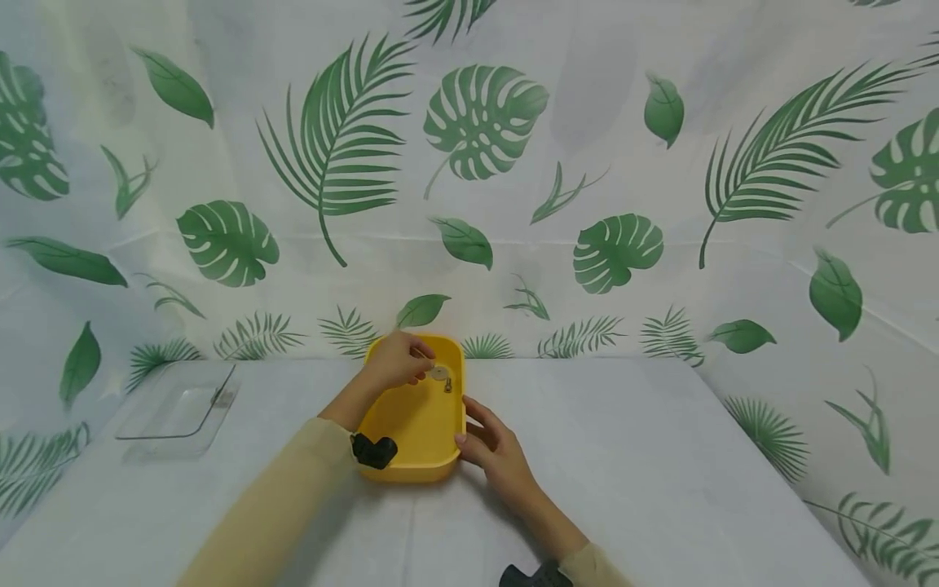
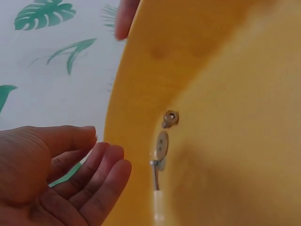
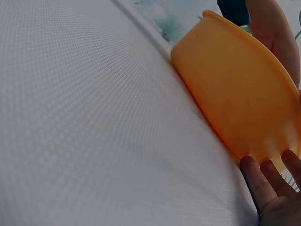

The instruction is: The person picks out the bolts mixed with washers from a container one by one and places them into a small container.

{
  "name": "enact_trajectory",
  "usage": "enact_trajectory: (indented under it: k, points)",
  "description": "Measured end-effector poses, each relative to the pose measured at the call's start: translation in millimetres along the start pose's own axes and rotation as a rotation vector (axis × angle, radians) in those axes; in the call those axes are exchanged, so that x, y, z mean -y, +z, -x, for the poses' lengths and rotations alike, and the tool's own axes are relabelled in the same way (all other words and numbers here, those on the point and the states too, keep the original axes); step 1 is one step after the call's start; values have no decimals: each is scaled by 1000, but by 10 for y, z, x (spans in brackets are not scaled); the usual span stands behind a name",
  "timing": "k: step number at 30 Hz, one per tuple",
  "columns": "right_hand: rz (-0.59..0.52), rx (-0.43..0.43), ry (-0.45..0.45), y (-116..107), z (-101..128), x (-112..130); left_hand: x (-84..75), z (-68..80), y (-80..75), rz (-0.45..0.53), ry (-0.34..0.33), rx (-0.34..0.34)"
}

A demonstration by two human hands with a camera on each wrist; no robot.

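On table (image 1: 623,456), tray (image 1: 411,432) lengthwise away.

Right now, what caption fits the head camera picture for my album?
Left hand over a yellow tray containing small parts, right hand touching its side.

Soft, muted light spreads over my tabletop (image 1: 623,456).
In the head view a gentle shadow falls at seven o'clock of the yellow tray (image 1: 411,471); the left wrist view is slightly soft, the right one dimmer, with a pale glow near my fingers (image 3: 258,181) towards four o'clock.
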State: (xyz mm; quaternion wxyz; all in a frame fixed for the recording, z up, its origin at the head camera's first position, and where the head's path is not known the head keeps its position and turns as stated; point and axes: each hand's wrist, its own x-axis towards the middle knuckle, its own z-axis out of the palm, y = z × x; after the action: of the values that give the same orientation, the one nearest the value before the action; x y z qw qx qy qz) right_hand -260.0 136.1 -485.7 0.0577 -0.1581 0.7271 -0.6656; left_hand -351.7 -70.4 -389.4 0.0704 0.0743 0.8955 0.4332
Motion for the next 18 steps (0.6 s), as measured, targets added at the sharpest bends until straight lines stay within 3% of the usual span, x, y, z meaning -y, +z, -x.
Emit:
enact_trajectory:
  k: [6,14,18]
  points:
    - [2,7,-13,-12,-13,-23,5,-77,90,18,-74,39]
    - [12,22,-29,-19,-5,-33,193,-328,235,44,-139,46]
    - [5,32,-41,-14,-15,-30,239,-371,272,72,-164,66]
